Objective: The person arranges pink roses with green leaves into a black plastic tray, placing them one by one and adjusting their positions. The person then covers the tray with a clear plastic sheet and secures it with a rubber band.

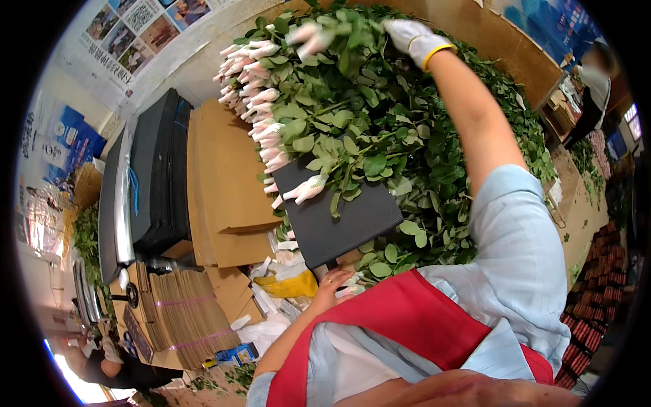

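My right hand, in a white glove with a yellow cuff, reaches to the far side of a leafy heap of roses. It is closed on rose stems; their pale sleeved buds and leaves are smeared by motion. My left hand, bare with a ring, rests below the near edge of a dark grey board, its fingers stretched out. Beside it lies a yellow-and-white glove. A single rose with a netted bud lies on the board, its leafy stem toward the heap.
Flattened cardboard and black box-like stacks stand on the left. A strapped cardboard bundle lies nearer. One person stands at far right, another at lower left. Dark red stacked items lie at right.
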{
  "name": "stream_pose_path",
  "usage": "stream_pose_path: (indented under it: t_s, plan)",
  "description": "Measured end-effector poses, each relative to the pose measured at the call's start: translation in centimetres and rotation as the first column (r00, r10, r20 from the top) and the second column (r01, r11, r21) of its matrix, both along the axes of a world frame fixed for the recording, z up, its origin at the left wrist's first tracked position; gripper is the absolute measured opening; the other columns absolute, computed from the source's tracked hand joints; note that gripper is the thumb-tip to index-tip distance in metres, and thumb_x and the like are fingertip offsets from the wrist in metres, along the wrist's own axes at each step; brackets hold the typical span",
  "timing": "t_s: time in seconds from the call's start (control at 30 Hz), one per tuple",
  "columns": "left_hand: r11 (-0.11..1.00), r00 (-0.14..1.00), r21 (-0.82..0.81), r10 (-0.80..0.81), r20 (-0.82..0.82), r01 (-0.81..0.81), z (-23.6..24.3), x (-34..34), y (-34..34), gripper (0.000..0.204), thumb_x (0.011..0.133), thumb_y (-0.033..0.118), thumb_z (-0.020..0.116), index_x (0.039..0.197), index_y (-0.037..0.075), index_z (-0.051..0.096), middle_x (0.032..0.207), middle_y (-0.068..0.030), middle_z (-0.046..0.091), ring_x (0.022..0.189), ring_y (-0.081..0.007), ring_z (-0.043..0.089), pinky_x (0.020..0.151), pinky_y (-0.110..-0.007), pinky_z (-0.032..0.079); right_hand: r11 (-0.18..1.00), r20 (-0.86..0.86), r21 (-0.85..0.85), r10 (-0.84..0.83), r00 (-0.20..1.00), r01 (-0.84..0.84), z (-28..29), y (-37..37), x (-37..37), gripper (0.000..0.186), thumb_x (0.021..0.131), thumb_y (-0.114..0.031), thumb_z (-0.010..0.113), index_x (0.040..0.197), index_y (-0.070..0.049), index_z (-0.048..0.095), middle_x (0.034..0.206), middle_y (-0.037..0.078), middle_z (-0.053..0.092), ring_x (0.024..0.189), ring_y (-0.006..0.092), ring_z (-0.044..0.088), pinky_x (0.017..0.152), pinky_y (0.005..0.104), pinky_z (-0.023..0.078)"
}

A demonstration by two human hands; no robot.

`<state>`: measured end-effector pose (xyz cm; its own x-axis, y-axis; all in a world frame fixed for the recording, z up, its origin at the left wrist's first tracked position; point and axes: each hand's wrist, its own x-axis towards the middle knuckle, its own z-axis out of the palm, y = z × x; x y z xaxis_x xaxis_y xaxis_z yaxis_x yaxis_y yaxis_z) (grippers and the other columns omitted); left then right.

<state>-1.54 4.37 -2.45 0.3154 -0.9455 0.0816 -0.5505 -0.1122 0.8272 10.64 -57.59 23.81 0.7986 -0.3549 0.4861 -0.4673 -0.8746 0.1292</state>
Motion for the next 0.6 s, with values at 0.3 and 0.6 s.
stream_pose_path:
  t_s: [0.3,0.6]
  plan:
    - [0.997,0.997,-0.009,0.072,0.003,-0.072,0.9,-0.7,0.5,0.066,0.071,0.019,0.085,0.131,0.012,0.06,0.136,-0.0184,0.052,0.125,-0.0379,0.049,0.105,-0.045,0.04,0.925,-0.184,0.206,0.358,0.916,-0.32,9.9,17.9,-2.9,0.027,0.091,-0.005,0.053,0.111,-0.014,0.069,0.1,0.013,0.072,0.091,0.0316,0.071,0.077,0.0399,0.058]
    - [0.995,0.995,0.035,0.093,0.027,-0.094,1.4,-0.3,-0.1,0.066,0.072,0.023,0.086,0.13,0.007,0.059,0.132,-0.0123,0.059,0.123,-0.0351,0.053,0.105,-0.043,0.042,0.951,-0.024,0.028,0.308,0.951,-0.307,-3.8,22.8,-1.3,0.019,0.089,-0.013,0.051,0.099,-0.007,0.067,0.099,0.012,0.071,0.092,0.028,0.071,0.072,0.0412,0.058]
